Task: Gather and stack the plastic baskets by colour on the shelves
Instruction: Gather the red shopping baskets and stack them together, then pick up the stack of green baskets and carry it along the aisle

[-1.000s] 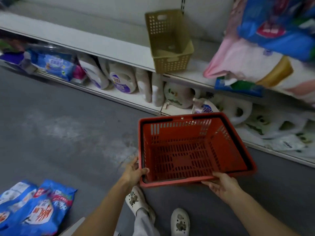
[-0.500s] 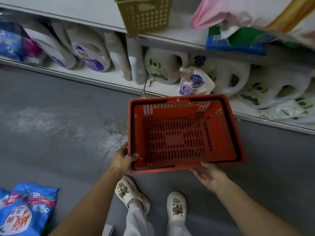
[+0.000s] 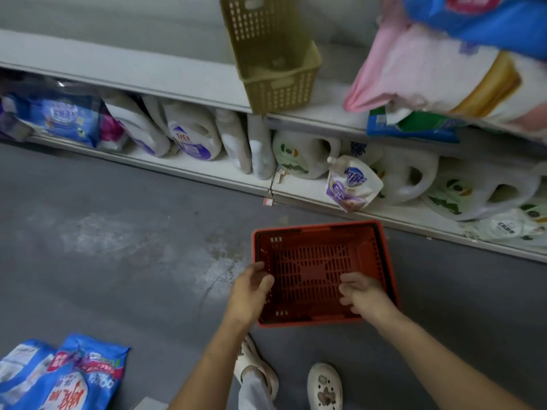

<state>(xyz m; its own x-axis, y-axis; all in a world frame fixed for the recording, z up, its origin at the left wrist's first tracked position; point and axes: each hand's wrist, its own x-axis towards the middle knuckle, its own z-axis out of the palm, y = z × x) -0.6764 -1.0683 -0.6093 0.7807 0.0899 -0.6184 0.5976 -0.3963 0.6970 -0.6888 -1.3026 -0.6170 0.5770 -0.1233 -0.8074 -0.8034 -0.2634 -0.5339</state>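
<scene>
A red plastic basket point(image 3: 322, 247) lies upright on the grey floor just in front of the bottom shelf. Both my hands hover over its near half and hold nothing. My left hand point(image 3: 251, 291) is over the basket's left rim with its fingers loosely curled. My right hand point(image 3: 364, 295) is over the inside of the basket, fingers also loosely curled. An olive-yellow plastic basket point(image 3: 275, 57) stands on the middle shelf point(image 3: 118, 75), straight above and behind the red one, its front edge at the shelf's lip.
White detergent jugs point(image 3: 192, 134) and a refill pouch point(image 3: 352, 184) fill the bottom shelf. Large soft packs point(image 3: 438, 75) crowd the middle shelf at right. Blue detergent bags point(image 3: 62, 377) lie on the floor at lower left. My two shoes point(image 3: 324, 386) are below the basket.
The red basket has gone down from my grip to the floor. Both hands have let go of its near rim and now hang above it. The view has tilted up towards the shelves.
</scene>
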